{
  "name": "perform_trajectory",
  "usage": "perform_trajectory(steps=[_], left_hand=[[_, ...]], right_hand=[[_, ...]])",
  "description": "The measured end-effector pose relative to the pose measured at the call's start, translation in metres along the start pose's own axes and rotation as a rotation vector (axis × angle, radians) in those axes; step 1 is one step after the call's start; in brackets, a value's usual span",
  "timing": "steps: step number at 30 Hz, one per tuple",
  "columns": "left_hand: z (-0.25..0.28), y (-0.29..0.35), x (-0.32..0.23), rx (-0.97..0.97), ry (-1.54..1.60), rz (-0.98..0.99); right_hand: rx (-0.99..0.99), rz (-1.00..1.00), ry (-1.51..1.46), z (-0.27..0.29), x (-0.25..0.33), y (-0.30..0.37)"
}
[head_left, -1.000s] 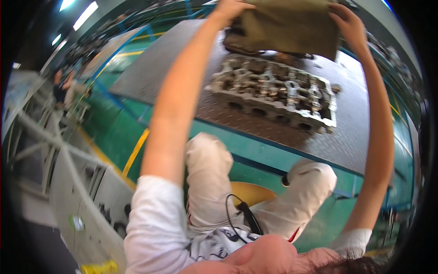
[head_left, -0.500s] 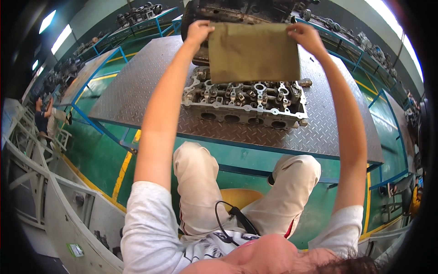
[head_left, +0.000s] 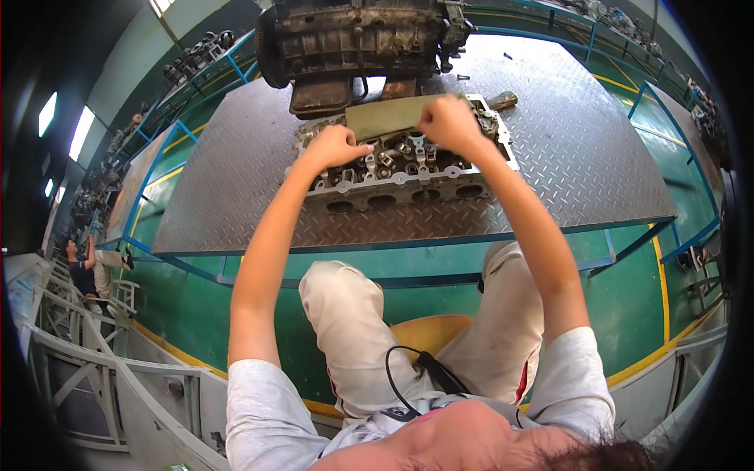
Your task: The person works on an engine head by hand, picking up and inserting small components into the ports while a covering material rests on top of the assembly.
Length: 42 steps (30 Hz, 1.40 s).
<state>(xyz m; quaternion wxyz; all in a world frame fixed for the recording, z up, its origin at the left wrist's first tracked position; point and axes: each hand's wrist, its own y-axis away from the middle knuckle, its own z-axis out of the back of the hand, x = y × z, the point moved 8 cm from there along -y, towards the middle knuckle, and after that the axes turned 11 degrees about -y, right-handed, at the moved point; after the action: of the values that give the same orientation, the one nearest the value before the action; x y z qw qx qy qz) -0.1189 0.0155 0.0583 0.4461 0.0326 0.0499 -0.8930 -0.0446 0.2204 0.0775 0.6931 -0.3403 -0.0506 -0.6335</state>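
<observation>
An olive-brown cloth [head_left: 385,116] lies over the far part of a grey metal cylinder head [head_left: 393,177] on a steel tread-plate table [head_left: 236,188]. My left hand [head_left: 334,147] pinches the cloth's near left corner above the head's left end. My right hand [head_left: 448,122] grips the cloth's near right edge over the middle of the head. Both arms reach forward from the lower edge, and my knees in light trousers show below the table.
A dark, greasy engine block [head_left: 357,39] stands on the table just behind the cylinder head. Blue rails edge the table above a green floor with yellow lines. A person [head_left: 82,271] sits far left by grey metal racks. More engine parts line the back.
The cloth, held up and spread in front of me before, has come down onto the cylinder head. Both hands lowered with it and moved closer together.
</observation>
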Motion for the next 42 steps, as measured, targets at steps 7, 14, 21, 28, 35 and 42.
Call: perform_trajectory(steps=[7,14,21,28,35,42], left_hand=[[0.001,0.012,-0.007,-0.059,-0.107,0.124],[0.008,0.021,0.002,-0.038,-0.292,0.255],[-0.002,0.025,0.003,-0.107,-0.046,0.009],[0.012,0.022,-0.019,-0.215,0.064,0.056],[0.01,0.006,-0.047,-0.276,0.037,0.004],[0.01,-0.006,-0.056,-0.36,0.064,-0.122]], right_hand=[[-0.079,0.172,-0.039,-0.037,0.024,0.042],[-0.016,0.153,-0.045,-0.046,0.028,0.039],[-0.317,0.229,-0.238,-0.009,0.015,0.04],[-0.371,0.13,-0.392,0.011,-0.007,0.042],[-0.412,0.087,-0.387,0.023,-0.024,0.045],[-0.394,0.061,-0.328,0.033,-0.032,0.051]])
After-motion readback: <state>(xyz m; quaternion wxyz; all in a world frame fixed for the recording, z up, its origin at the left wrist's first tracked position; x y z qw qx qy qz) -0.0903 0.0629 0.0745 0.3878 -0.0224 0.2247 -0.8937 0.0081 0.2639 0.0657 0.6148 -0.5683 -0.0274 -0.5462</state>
